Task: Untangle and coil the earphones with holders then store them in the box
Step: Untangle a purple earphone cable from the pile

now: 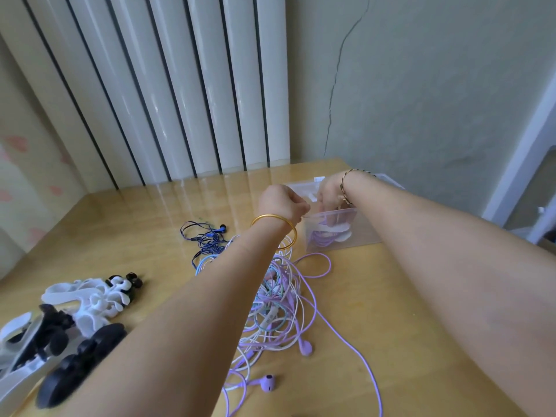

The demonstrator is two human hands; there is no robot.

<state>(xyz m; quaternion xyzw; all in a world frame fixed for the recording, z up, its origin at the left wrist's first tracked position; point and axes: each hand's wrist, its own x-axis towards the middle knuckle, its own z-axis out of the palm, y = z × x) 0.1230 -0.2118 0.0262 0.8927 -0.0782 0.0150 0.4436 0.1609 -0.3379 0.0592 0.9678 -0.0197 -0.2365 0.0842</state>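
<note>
Two arms are stretched forward over the surface point(400, 302), both reaching to the clear plastic box point(365, 233) at the far right. The left hand point(282, 203) is seen knuckles-up with its fingers curled, and the box's near-left rim corner is pinched between them; a gold bangle point(275, 233) hangs at that wrist. The right hand point(329, 192) is bent down at the wrist, where a thin bracelet point(344, 188) is worn, and its fingers are dipped inside the box. Whether anything is gripped there cannot be told through the cloudy wall.

Coiled purple earphones point(320, 239) on a white holder point(341, 231) are made out on the box floor, just under those fingers. A small white label point(319, 178) is stuck at the box's far rim, but nothing on it can be read. Marks on an inline remote point(267, 319) in the tangle are too small as well.

The tangled earphones point(279, 299), purple, white and pale blue, are heaped in the middle of the surface, partly under the left forearm, with one purple cord trailed off towards the near edge. Dark blue earphones point(207, 236) are lying just beyond the heap on its left. Loose holders point(90, 299), white and black, are piled near the left edge.

The surface's far edge is met by a ribbed white panel point(180, 85) and a cracked wall point(421, 85). Bare wood is left at the far left and under the right forearm.
</note>
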